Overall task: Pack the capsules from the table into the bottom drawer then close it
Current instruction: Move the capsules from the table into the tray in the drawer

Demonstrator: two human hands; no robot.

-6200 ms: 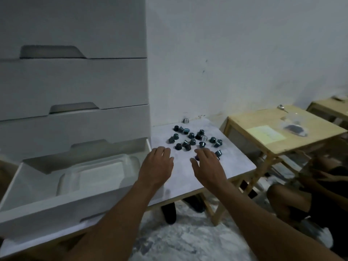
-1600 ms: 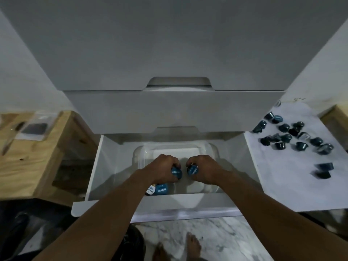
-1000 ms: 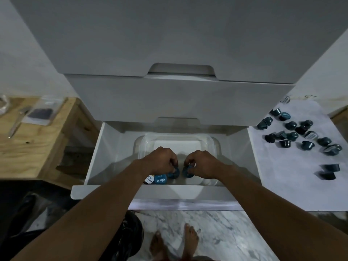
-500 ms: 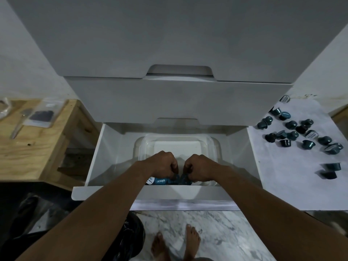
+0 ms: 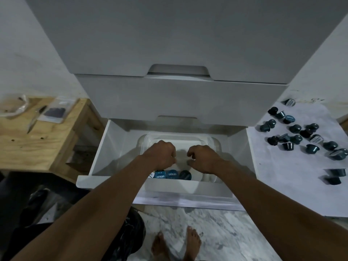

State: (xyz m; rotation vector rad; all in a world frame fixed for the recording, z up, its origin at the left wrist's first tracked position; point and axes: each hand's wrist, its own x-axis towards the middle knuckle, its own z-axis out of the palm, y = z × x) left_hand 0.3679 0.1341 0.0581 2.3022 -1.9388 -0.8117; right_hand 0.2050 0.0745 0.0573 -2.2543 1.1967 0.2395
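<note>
Three capsules lay in a row, lids up, at the near edge of a clear tub. Two of them were blue with lettering and the right one was darker. A pale capsule showed at the row's left end, mostly hidden by the left forearm. The tub sat inside the bottom drawer, which stood pulled out toward the person.

Both hands hung over the tub, just beyond the row and not touching it, knuckles up. The left hand was clenched in a fist and nothing showed in it. The right hand had its fingers curled under, with the thumb a little apart from the forefinger and nothing between them. The two hands were close together but apart.

Right of the drawer stood the white table. Most of the loose capsules were scattered on its far part, some upright and some tipped. Two more lay apart near its right edge.

Above the open drawer were closed drawers with cut-out grips. To the left was a wooden table with plastic bags on it. Bare feet stood on a marbled floor at the near edge.
</note>
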